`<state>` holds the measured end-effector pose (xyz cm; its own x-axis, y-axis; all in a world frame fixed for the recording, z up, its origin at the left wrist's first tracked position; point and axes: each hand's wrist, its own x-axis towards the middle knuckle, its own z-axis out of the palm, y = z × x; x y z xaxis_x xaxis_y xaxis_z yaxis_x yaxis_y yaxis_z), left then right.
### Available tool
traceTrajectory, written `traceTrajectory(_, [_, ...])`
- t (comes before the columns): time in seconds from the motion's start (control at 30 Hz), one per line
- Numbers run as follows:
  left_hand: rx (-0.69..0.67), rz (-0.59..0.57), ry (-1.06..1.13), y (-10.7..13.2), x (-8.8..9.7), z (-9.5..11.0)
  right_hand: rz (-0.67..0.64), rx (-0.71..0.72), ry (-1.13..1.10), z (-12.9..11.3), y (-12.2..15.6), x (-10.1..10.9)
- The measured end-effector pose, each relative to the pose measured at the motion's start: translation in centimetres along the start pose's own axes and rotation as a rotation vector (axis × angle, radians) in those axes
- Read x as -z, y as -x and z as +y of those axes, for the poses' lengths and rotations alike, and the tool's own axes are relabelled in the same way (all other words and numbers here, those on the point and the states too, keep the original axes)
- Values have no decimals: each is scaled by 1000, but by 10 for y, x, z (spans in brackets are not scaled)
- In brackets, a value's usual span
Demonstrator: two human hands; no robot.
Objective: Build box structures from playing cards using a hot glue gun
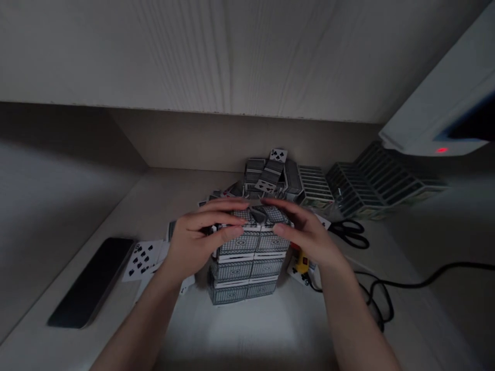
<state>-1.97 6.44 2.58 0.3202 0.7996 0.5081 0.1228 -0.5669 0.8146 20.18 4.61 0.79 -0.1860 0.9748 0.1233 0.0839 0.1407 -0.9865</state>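
A block built of folded playing cards (234, 270) stands upright on the white desk, in three stacked tiers with patterned card backs facing me. My left hand (204, 229) holds the top tier at its left, thumb on the front face and fingers over the top. On the other side my right hand (303, 229) grips the same tier, its thumb pressed near the front upper edge. Between the hands, a dark folded flap (258, 214) sticks up from the top. The fingertips behind the block are partly hidden.
A black phone (93, 283) lies left, beside an eight of spades (142, 259). Behind the block are piled loose cards (270, 172) and folded-card structures (315, 183). At right are black scissors (351, 232), a yellow-bodied tool (302, 262) and a black cable (417, 283). A shelf board (193, 62) hangs overhead.
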Motion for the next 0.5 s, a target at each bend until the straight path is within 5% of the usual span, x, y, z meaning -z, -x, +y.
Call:
traceTrajectory(0.3, [59, -80, 43, 1, 3, -4, 74, -39, -63, 2, 2, -2])
traceTrajectory(0.5, [135, -169, -91, 0, 7, -12, 55, 272, 198, 2, -1, -10])
